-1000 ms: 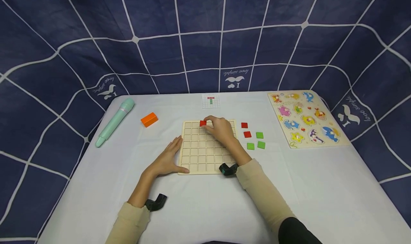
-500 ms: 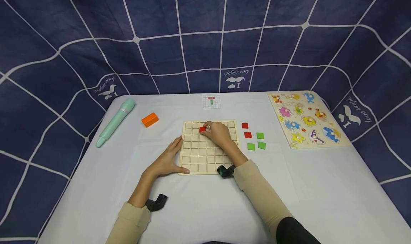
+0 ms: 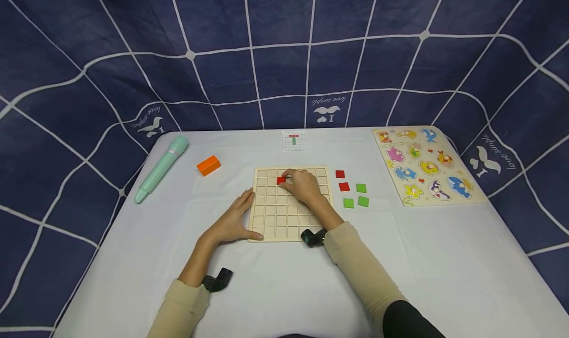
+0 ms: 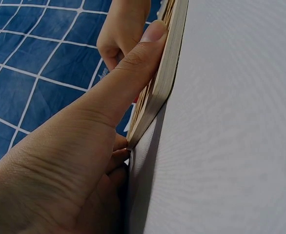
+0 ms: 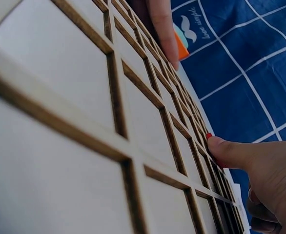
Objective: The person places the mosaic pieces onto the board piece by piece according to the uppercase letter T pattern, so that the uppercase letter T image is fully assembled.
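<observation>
The person is at the placing step: the right hand (image 3: 303, 184) pinches a red tile (image 3: 281, 180) between thumb and fingers over the upper middle of the board (image 3: 281, 210), about the second row from its top edge. Whether the tile already sits within a cell cannot be told, since the fingertips hide much of it. If it does not, the next move would seem to call for lining its sides up with the ridges and pressing it down lightly before letting go.

The left hand (image 3: 231, 222) grasps nothing; its fingers lie fairly straight along the board's left edge, with the thumb on the lower left corner, probably to steady it.

The tile looks square, so no long axis stands out; its visible sides run roughly with the grid lines. The board lies flat, its rows running left to right in the frame, square to the person.

Just right of the board lie two loose red tiles (image 3: 344, 186) and three green tiles (image 3: 361, 188). At upper centre, a card (image 3: 293, 141) shows a red bar above a green stem.
</observation>
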`<state>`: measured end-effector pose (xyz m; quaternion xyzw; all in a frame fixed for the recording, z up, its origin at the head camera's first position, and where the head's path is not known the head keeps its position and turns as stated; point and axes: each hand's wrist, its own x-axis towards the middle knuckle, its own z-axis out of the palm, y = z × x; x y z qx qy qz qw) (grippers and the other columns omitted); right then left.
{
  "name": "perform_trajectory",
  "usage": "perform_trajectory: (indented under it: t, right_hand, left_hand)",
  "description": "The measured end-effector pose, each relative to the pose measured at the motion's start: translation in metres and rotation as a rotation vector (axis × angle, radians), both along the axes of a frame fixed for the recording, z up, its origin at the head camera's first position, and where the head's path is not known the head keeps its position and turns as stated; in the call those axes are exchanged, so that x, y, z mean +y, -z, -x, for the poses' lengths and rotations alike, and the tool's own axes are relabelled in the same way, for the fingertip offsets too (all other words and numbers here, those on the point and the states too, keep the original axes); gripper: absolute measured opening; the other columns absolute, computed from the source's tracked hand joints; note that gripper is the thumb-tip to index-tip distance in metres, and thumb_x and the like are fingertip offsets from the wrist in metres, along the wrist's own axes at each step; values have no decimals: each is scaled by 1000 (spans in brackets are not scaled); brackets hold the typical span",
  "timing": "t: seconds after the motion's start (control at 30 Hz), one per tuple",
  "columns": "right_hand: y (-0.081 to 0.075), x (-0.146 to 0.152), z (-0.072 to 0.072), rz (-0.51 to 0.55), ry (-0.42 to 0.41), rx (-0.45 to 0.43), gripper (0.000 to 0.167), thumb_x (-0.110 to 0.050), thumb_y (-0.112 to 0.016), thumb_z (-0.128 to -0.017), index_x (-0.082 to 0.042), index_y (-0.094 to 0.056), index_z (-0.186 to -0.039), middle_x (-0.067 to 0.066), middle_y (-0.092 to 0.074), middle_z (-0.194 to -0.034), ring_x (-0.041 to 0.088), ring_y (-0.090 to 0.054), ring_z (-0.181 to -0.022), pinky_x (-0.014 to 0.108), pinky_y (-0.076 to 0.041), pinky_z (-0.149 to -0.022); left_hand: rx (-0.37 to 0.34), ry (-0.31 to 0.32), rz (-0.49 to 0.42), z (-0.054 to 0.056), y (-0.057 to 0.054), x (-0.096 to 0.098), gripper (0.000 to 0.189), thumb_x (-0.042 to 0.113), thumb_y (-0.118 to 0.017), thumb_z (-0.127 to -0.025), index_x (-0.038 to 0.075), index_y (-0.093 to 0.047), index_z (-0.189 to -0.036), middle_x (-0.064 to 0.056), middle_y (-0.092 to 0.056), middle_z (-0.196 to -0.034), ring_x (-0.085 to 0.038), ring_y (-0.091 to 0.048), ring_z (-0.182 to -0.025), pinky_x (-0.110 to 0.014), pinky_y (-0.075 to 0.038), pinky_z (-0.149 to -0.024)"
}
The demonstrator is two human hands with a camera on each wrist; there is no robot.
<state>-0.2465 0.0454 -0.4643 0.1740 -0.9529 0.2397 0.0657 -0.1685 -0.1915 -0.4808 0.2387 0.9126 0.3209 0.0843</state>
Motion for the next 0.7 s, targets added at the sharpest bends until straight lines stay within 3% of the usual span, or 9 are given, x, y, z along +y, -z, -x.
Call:
perform_trajectory:
  t: [0.47, 0.7]
  right_hand:
    - [2, 0, 1, -12, 13, 1, 33, -39, -69, -81, -16, -70, -105, 7, -70, -95, 25, -65, -79, 36, -51, -64]
    - [-1, 4, -1, 25, 12, 20, 32, -37, -70, -81, -16, -69, -105, 7, -70, -82, 21, -62, -65, 35, -50, -61]
  left_hand:
    - [6, 9, -7, 1, 1, -1, 128, 64, -77, -54, 3, -15, -147, -7, -6, -154, -27, -3, -140, -50, -19, -107]
    - [3, 11, 2, 0, 2, -2, 127, 64, -77, -55, 5, -14, -148, -5, -5, -154, -26, -3, -140, -50, -19, -107]
